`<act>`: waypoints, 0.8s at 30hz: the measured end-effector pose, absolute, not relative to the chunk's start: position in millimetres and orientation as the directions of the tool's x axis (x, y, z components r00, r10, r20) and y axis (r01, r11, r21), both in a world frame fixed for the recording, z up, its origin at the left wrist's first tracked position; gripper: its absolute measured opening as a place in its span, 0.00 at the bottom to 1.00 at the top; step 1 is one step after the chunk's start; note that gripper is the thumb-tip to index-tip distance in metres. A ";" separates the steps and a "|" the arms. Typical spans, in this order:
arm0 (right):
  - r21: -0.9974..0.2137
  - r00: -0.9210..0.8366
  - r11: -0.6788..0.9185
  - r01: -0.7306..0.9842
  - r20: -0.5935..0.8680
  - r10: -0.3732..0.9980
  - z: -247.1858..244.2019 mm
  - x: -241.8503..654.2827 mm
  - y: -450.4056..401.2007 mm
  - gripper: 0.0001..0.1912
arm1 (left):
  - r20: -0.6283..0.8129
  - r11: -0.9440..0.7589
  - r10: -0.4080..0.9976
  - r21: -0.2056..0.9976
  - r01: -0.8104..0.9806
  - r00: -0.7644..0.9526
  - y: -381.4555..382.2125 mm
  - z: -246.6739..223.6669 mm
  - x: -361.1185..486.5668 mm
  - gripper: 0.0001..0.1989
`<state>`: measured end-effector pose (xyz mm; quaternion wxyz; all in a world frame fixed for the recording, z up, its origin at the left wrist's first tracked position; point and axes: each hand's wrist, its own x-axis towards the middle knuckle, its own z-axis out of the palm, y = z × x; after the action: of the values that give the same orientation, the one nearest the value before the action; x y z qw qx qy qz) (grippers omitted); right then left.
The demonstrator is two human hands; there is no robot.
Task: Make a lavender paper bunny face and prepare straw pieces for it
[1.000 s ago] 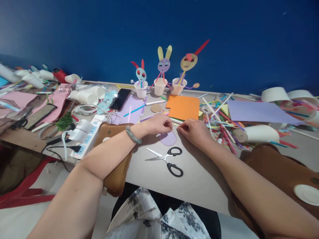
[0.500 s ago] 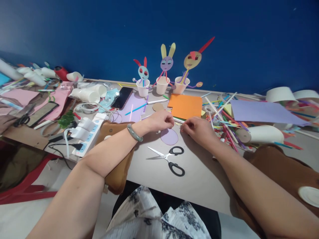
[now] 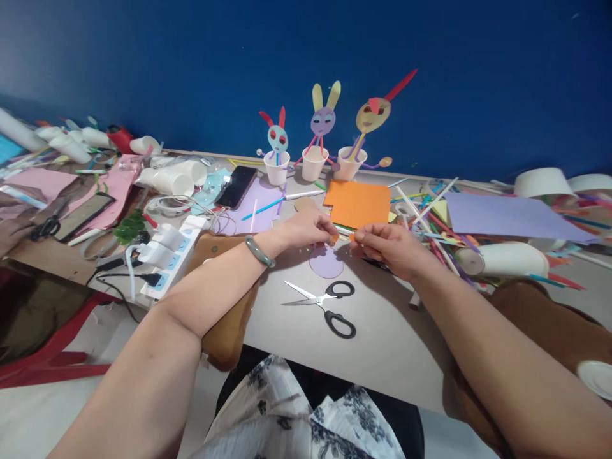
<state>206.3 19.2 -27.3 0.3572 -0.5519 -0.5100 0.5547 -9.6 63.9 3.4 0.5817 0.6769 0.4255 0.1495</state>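
My left hand [image 3: 313, 231], with a bangle on its wrist, pinches a small orange paper piece [image 3: 335, 240] in its fingertips. Opposite it, my right hand [image 3: 388, 247] pinches another small orange paper piece [image 3: 352, 236]. A narrow gap separates the two pinches. Just below my fingers a purple paper circle [image 3: 327, 262] lies flat on the table. Nearer to me rest the scissors [image 3: 318, 301], blades apart and black handles to the right. Behind my hands is a sheet of orange paper [image 3: 361, 203] with a notched lower left corner.
Three paper-faced figures stand in white cups [image 3: 314, 164] along the wall. To the left are a power strip [image 3: 169, 271], a phone [image 3: 236, 186] and cables. Coloured sticks [image 3: 430, 223], purple paper [image 3: 507, 217] and a white roll [image 3: 507, 259] lie right. Another person's hand [image 3: 12, 236] shows far left.
Both hands have lifted slightly from the tabletop, and small orange pieces now show at their fingertips. My right hand has turned and shifted a little. The scissors and purple circle stay put.
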 end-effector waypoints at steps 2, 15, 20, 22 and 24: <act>-0.959 -0.155 -0.241 0.147 -0.263 0.952 -27.1 205.9 18.5 0.21 | -0.316 0.092 0.750 0.920 0.382 0.581 62.4 7.1 -9.5 0.07; -0.952 -0.075 -0.227 0.205 -0.246 0.966 -24.6 200.9 15.2 0.21 | -0.337 0.192 0.752 0.934 0.301 0.567 62.0 6.6 -9.0 0.07; -0.971 -0.069 -0.188 0.149 -0.200 0.977 -22.5 199.7 14.2 0.23 | -0.328 0.191 0.789 0.935 0.299 0.520 61.6 7.5 -9.2 0.07; -0.969 -0.069 -0.222 0.109 -0.230 0.971 -20.9 198.6 15.1 0.24 | -0.314 0.183 0.794 0.940 0.288 0.520 62.0 7.0 -9.5 0.06; -0.962 -0.079 -0.267 0.063 -0.271 0.959 -19.3 198.6 16.3 0.25 | -0.309 0.181 0.789 0.943 0.280 0.532 62.9 5.8 -9.7 0.05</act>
<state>198.6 16.3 -19.3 0.3922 -0.5540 -0.4614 0.5713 -9.7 62.9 5.8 0.6299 0.6075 0.4398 0.2018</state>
